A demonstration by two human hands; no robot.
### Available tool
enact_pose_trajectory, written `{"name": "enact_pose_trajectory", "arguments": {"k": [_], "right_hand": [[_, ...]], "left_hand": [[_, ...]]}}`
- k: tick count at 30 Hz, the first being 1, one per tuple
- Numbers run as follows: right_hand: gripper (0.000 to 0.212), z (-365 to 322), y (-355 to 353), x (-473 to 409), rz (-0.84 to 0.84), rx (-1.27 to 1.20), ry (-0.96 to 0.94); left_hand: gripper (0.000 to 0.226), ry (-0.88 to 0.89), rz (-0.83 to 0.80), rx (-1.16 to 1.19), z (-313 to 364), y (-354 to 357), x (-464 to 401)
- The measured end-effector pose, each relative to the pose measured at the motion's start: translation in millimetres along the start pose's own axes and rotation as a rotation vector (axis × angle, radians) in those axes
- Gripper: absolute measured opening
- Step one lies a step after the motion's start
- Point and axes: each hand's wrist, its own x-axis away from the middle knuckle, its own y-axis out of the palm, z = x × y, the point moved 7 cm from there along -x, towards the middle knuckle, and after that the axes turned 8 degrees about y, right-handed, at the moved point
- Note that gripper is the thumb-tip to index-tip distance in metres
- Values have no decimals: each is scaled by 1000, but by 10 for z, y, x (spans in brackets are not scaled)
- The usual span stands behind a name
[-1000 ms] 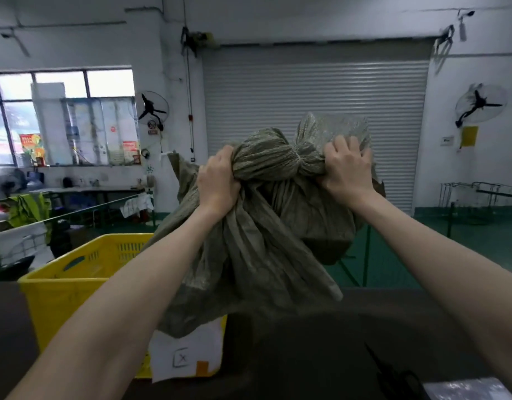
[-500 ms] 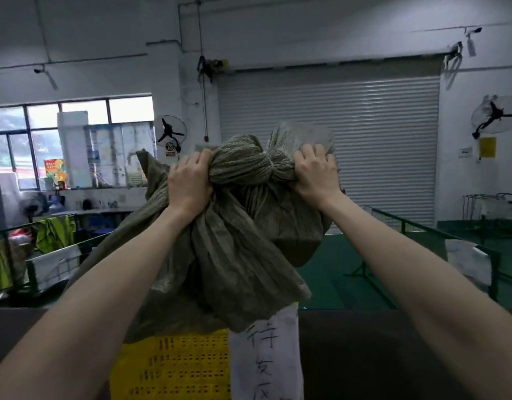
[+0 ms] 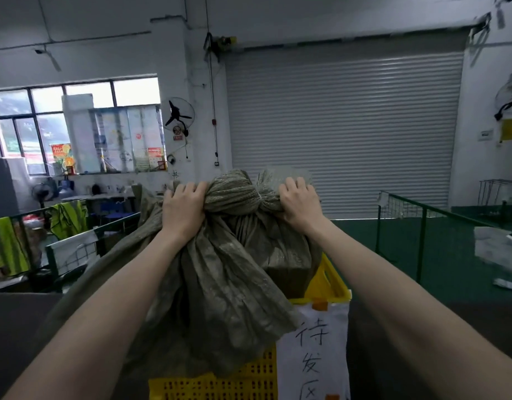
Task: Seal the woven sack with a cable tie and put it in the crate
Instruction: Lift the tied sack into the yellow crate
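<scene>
Both your hands grip the sack (image 3: 220, 284) at its gathered top: left hand (image 3: 184, 210) has fingers curled round a fistful of cloth at the left of the bunch, right hand (image 3: 299, 206) has fingers curled round the neck at the right. Between them the bunched top lies roughly level, left to right. A pale thin band shows round the neck just left of your right hand (probably the tie (image 3: 260, 197), too small to be sure). Fabric beyond that band flares up and right, blurred.

Sack body hangs down from your fists, long axis near vertical, folds running down and slightly toward the right. It hangs over the crate (image 3: 327, 284); its lower part covers most of the crate's opening, so you cannot tell whether the bottom touches anything inside. Its left edge is hidden behind your left forearm.

Crate is yellow, perforated, cut off at the bottom edge. Only its right rim and part of the near wall show. A white label (image 3: 315, 350) with handwritten characters is taped on the near wall, also cut off below.
</scene>
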Motion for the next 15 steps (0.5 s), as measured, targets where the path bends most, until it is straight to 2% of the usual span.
{"name": "enact_pose_trajectory", "arguments": {"k": [6, 9, 13, 15], "right_hand": [[43, -100, 484, 191, -125, 28, -6], [35, -132, 692, 318, -159, 129, 16], [26, -153, 892, 511, -112, 145, 5], [22, -154, 1063, 650, -183, 112, -10]], "left_hand": [[34, -13, -132, -23, 28, 483, 247], [40, -28, -230, -37, 57, 656, 335], [41, -21, -394, -24, 189, 939, 487], [42, -15, -495, -11, 262, 1113, 613]]}}
